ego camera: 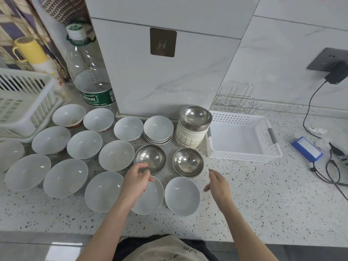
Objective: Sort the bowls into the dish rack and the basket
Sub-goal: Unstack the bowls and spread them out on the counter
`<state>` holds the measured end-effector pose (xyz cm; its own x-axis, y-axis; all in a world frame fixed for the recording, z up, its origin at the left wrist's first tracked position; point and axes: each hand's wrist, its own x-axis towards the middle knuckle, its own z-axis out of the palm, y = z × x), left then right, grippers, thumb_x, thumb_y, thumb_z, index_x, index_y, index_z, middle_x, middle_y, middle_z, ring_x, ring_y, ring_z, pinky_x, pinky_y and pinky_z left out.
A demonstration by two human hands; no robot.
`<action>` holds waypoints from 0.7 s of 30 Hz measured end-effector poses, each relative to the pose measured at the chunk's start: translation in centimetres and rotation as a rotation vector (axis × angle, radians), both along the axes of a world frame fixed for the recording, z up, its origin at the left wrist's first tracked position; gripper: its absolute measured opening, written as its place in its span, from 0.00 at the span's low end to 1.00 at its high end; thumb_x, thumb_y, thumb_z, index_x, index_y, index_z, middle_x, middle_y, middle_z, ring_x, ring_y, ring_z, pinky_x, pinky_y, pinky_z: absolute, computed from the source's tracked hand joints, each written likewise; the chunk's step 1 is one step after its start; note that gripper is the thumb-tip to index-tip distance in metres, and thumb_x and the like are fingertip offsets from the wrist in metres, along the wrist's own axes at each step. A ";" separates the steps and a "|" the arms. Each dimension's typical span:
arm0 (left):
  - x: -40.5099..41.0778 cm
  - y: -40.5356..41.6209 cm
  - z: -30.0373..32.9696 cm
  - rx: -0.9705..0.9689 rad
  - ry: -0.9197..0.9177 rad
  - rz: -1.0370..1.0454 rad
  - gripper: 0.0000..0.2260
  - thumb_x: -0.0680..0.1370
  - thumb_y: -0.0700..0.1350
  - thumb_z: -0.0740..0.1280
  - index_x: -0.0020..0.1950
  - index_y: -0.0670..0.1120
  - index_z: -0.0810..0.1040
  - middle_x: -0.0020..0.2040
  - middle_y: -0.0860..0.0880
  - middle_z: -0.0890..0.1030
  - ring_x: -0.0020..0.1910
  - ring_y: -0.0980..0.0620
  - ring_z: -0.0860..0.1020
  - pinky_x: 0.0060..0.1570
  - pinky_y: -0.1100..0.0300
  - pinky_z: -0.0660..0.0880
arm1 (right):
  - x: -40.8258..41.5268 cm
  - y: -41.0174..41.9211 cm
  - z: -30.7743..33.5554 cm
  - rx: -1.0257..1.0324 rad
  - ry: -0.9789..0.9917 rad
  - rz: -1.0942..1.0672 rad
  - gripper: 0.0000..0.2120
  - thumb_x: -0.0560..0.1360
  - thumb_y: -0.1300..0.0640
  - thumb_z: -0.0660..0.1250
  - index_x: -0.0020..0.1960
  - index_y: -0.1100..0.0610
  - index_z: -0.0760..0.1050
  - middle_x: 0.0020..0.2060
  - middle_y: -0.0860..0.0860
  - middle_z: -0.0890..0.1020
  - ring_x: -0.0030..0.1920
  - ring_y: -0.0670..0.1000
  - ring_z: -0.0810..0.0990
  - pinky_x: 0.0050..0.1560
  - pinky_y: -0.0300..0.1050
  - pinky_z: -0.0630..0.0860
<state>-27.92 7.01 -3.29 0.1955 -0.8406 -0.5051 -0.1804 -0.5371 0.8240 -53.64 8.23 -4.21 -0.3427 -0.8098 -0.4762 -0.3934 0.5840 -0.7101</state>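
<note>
White bowls [84,144] crowd the left half of the bench [263,194] from the front edge back to the wall, rims nearly touching, with little room between them. A tall stack of bowls [194,127] stands just beside the basket [243,136], blocking its left side. Right of the bowls the bench lies bare up to the cables [331,166] near the right edge.

White ceramic bowls [84,144] upright across the counter's nine o'clock half, two steel bowls [188,162] at centre, stacked bowls [195,117] toward twelve, dish rack [24,102] at ten, perforated white basket [243,136] at two
</note>
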 end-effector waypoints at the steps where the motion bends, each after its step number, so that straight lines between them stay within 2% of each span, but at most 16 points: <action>1: 0.1 0.0 0.1 -0.003 0.006 0.003 0.13 0.78 0.41 0.61 0.59 0.55 0.74 0.35 0.52 0.85 0.22 0.56 0.69 0.21 0.64 0.65 | 0.0 -0.8 0.1 0.022 -0.023 -0.003 0.21 0.81 0.52 0.53 0.72 0.52 0.69 0.35 0.54 0.83 0.42 0.48 0.80 0.44 0.46 0.71; 4: 0.5 -0.2 0.2 -0.008 0.022 0.017 0.12 0.78 0.40 0.61 0.57 0.54 0.75 0.35 0.51 0.85 0.21 0.57 0.68 0.20 0.64 0.64 | 0.5 -2.2 0.2 0.057 -0.061 0.013 0.19 0.80 0.55 0.54 0.68 0.54 0.73 0.34 0.53 0.82 0.37 0.49 0.76 0.38 0.44 0.72; 7: 1.1 -0.5 0.2 -0.019 0.018 0.031 0.11 0.79 0.41 0.61 0.56 0.55 0.75 0.35 0.50 0.85 0.21 0.57 0.68 0.21 0.63 0.65 | 1.0 -2.9 0.3 0.068 -0.088 0.011 0.17 0.79 0.56 0.56 0.64 0.54 0.76 0.31 0.52 0.81 0.33 0.48 0.73 0.36 0.43 0.70; 12: 1.9 -1.4 0.0 -0.031 0.014 0.022 0.10 0.79 0.43 0.62 0.57 0.54 0.75 0.35 0.50 0.86 0.20 0.56 0.68 0.21 0.64 0.65 | 1.6 -3.3 0.3 0.072 -0.074 0.010 0.17 0.79 0.57 0.56 0.64 0.54 0.77 0.32 0.53 0.82 0.29 0.48 0.71 0.30 0.41 0.68; 14: 2.0 -2.1 -0.1 -0.029 0.007 0.018 0.10 0.79 0.43 0.62 0.58 0.53 0.75 0.36 0.49 0.85 0.20 0.57 0.69 0.20 0.64 0.65 | 1.7 -3.2 0.3 0.074 -0.066 -0.002 0.17 0.79 0.57 0.56 0.64 0.54 0.76 0.33 0.53 0.83 0.30 0.48 0.72 0.31 0.42 0.69; 16: 2.0 -3.4 -0.1 -0.031 -0.019 0.001 0.10 0.78 0.44 0.63 0.58 0.51 0.76 0.35 0.50 0.85 0.19 0.57 0.68 0.20 0.64 0.65 | 1.6 -3.2 0.3 0.051 -0.051 -0.030 0.17 0.79 0.56 0.55 0.64 0.54 0.76 0.35 0.53 0.83 0.35 0.49 0.76 0.34 0.44 0.71; 19: 2.0 -6.6 0.0 -0.036 -0.075 -0.028 0.15 0.78 0.47 0.64 0.64 0.47 0.74 0.36 0.48 0.85 0.19 0.56 0.68 0.19 0.65 0.63 | 1.4 -3.5 0.8 -0.008 -0.014 -0.089 0.16 0.78 0.56 0.55 0.62 0.52 0.76 0.35 0.52 0.83 0.35 0.48 0.76 0.34 0.42 0.71; 21: 1.9 -9.0 0.2 -0.027 -0.123 -0.050 0.22 0.78 0.50 0.64 0.71 0.46 0.68 0.38 0.47 0.85 0.18 0.56 0.69 0.21 0.65 0.64 | 1.4 -3.8 1.4 -0.055 -0.004 -0.098 0.16 0.77 0.57 0.56 0.60 0.50 0.76 0.35 0.50 0.83 0.34 0.47 0.76 0.32 0.41 0.71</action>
<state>-26.07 -2.03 -3.06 0.2117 -0.8640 -0.4568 -0.3073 -0.5025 0.8081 -52.20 4.43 -2.77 -0.4195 -0.7977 -0.4332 -0.3336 0.5793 -0.7437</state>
